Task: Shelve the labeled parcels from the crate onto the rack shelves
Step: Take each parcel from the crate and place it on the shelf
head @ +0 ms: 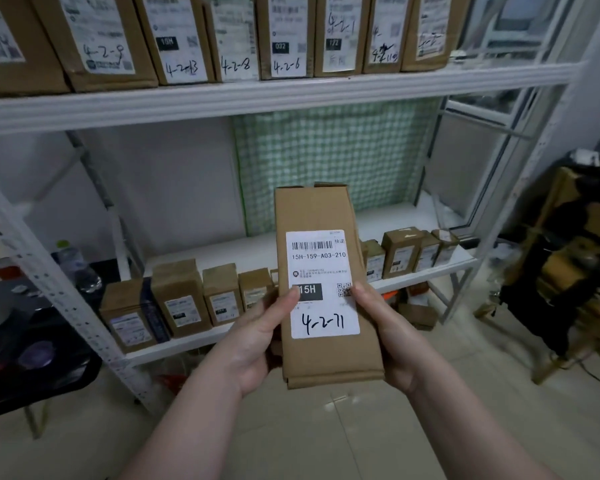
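Holding the parcel square to the eye is the step in hand. The left hand (253, 341) curls round the left edge of the flat brown cardboard parcel (312, 209), its thumb pressed on the white printed label (323, 271). The right hand (392, 337) grips the right edge the same way, thumb beside the QR code. The parcel stands upright in mid-air in front of the white metal rack, below the upper white shelf (499, 76). Its handwritten code begins 4-2, as do the codes on the row of brown labelled boxes (101, 36) packed along that shelf, so it likely belongs up there. That row looks tight from the left, and the bare stretch at its right end seems the easiest slot. I would lift with both hands, label facing out, slide the parcel in upright beside the last box, and let go only once its base rests flat.
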{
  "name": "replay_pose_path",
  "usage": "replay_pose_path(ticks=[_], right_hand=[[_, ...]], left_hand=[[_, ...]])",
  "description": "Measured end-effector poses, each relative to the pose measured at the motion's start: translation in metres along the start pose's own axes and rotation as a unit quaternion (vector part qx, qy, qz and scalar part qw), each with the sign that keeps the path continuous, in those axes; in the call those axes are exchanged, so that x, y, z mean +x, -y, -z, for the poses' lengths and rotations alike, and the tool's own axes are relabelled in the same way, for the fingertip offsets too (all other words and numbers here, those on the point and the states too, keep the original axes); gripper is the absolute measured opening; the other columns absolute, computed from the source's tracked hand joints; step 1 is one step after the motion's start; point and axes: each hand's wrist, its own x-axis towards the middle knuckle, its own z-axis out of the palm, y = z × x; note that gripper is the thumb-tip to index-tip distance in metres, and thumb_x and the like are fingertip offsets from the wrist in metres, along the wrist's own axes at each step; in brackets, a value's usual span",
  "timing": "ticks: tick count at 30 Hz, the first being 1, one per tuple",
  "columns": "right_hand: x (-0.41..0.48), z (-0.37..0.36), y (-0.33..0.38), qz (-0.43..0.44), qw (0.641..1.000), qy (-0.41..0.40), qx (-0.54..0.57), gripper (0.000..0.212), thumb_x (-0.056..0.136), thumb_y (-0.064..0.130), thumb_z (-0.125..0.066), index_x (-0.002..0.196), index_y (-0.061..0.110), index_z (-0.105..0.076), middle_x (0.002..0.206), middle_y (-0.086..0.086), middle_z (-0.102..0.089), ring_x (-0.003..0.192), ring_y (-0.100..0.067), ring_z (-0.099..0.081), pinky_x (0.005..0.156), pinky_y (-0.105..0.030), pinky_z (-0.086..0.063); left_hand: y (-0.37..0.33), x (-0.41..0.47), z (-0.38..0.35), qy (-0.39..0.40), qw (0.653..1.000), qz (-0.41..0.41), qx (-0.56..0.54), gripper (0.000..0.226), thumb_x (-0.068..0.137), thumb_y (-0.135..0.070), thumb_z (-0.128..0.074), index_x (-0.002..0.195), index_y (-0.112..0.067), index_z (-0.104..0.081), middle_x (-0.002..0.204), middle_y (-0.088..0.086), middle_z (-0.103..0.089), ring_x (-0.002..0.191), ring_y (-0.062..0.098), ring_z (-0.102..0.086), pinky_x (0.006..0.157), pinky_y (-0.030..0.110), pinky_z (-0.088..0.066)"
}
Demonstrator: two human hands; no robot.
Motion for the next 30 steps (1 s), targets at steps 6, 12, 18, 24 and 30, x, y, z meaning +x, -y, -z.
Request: replay_pose_path(ticks=[6, 12, 18, 24, 30], right_hand=[[0.002, 0.05, 0.045, 0.056, 0.998, -0.028, 0.003, 0.068, 0.082, 0.05, -0.061, 0.142, 0.022, -0.047, 0.132, -0.012, -0.063, 0.121, -0.03, -0.061, 0.098, -0.044, -0.052], [0.018, 0.117, 0.1, 0.084, 0.995, -0.046, -0.001, 0.084, 0.069, 0.059, -0.077, 0.139, 0.021, -0.051, 0.13, -0.013, -0.064, 0.118, -0.032, -0.062, 0.097, -0.047, -0.053], [0.035, 0.198, 0.171, 0.118, 0.98, -0.13, -0.09, 0.075, 0.077, 0.049, -0.075, 0.143, 0.032, -0.044, 0.125, 0.002, -0.068, 0.108, -0.021, -0.069, 0.094, -0.045, -0.053], [0.053, 0.249, 0.244, 0.188, 0.927, -0.15, -0.288, 0.116, 0.066, 0.053, -0.083, 0.154, 0.042, -0.008, 0.13, 0.03, -0.043, 0.127, -0.001, -0.042, 0.106, -0.03, -0.035], [0.104, 0.274, 0.29, 0.215, 0.894, -0.177, -0.35, 0.151, 0.029, 0.086, -0.075, 0.149, 0.047, 0.009, 0.154, 0.005, -0.033, 0.141, -0.018, -0.035, 0.113, -0.05, -0.034]], left_hand=[[-0.015, 0.032, -0.05, 0.07, 0.997, -0.015, 0.039, 0.06, 0.066, -0.034, -0.076, 0.122, -0.024, -0.06, 0.109, 0.0, -0.073, 0.101, 0.018, -0.066, 0.085, 0.039, -0.053], [-0.031, 0.083, -0.115, 0.11, 0.991, -0.038, 0.063, 0.062, 0.062, -0.034, -0.08, 0.121, -0.033, -0.059, 0.111, -0.001, -0.072, 0.094, 0.019, -0.067, 0.076, 0.044, -0.056], [-0.038, 0.15, -0.207, 0.076, 0.993, -0.086, 0.024, 0.078, 0.055, -0.035, -0.082, 0.128, -0.028, -0.054, 0.115, 0.004, -0.07, 0.105, 0.028, -0.066, 0.088, 0.055, -0.052], [-0.061, 0.207, -0.29, -0.026, 0.979, -0.194, 0.049, 0.107, 0.046, -0.044, -0.088, 0.137, -0.046, -0.033, 0.124, -0.004, -0.064, 0.105, 0.021, -0.067, 0.093, 0.05, -0.051], [-0.106, 0.253, -0.334, -0.083, 0.918, -0.303, 0.243, 0.113, 0.042, -0.056, -0.078, 0.136, -0.057, -0.016, 0.129, -0.017, -0.049, 0.115, 0.013, -0.057, 0.098, 0.041, -0.049]])
